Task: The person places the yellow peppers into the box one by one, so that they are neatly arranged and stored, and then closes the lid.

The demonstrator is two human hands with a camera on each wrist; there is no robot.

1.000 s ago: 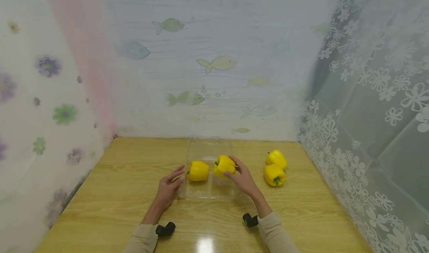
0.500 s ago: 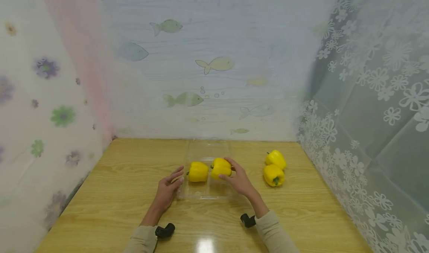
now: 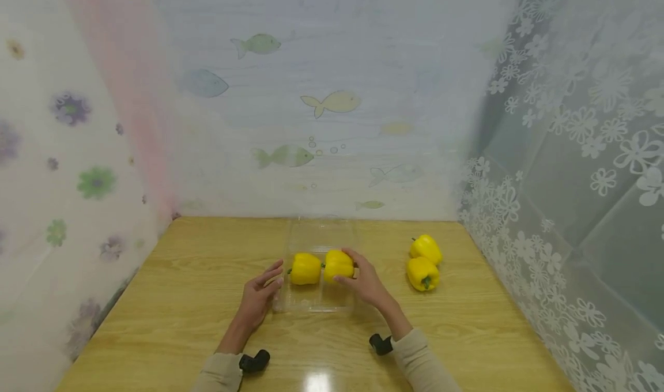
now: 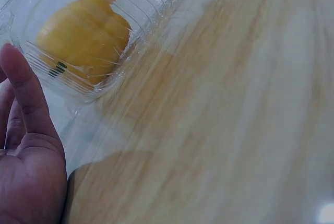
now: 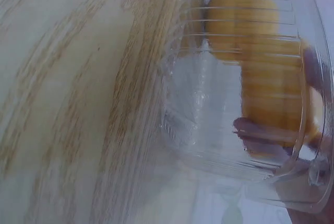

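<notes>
A clear plastic clamshell container (image 3: 311, 309) lies on the table with its lid folded back toward the wall. In its left half rests a yellow bell pepper (image 3: 305, 269), stem pointing left. My right hand (image 3: 369, 282) grips a second yellow bell pepper (image 3: 338, 265) between thumb and fingers, low in the right half. Through the clear wall, the right wrist view shows that held pepper (image 5: 271, 93) and the thumb on it. Beside the container's left edge is my left hand (image 3: 259, 295), fingers loosely extended with their tips at the rim.
Two more yellow bell peppers, a rear one (image 3: 426, 249) and a front one (image 3: 422, 274), sit together on the wooden table (image 3: 467, 334) to the right. Patterned sheets hang behind the table and along both sides. A black device (image 3: 254, 361) is worn at each wrist.
My right hand has moved left and down with its pepper, bringing it into the container's right half close to the other pepper. The left hand has stayed at the rim.
</notes>
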